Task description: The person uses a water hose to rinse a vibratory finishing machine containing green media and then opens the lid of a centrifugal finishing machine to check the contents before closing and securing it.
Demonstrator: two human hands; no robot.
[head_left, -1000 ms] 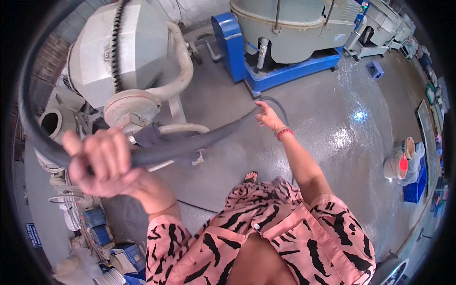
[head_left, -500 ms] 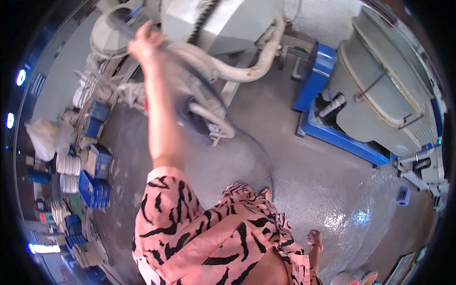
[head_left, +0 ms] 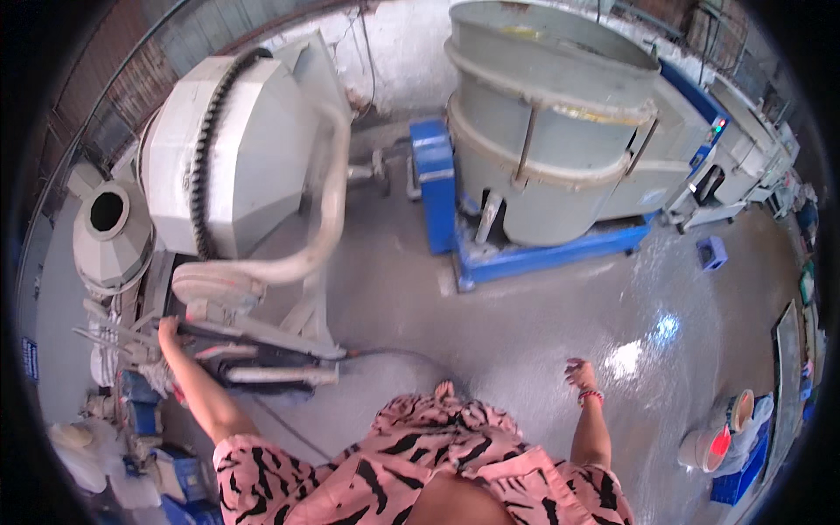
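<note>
My left hand [head_left: 168,329] is out to the left, low beside the frame of a pale drum mixer [head_left: 254,157]. Its fingers look closed round a dark hose [head_left: 385,352], which runs past the mixer's base and along the wet floor near my feet; the grip itself is small and blurred. My right hand [head_left: 580,376], with a red bracelet on its wrist, hangs over the floor on the right. It holds nothing, and its fingers are loosely bent and apart. A curved pale tube [head_left: 331,192] forms part of the mixer, above the hose.
A smaller drum with a round mouth [head_left: 109,219] stands at far left. Ahead rises a big grey tub machine [head_left: 551,131] on a blue base [head_left: 551,258]. Buckets [head_left: 704,448] sit at lower right, a small blue crate [head_left: 711,254] beyond. Blue bins [head_left: 179,472] line the lower left.
My left hand has come down and left from a raised place near the small drum, with the hose. My right hand has moved up and its fingers have loosened. The view has turned right.
</note>
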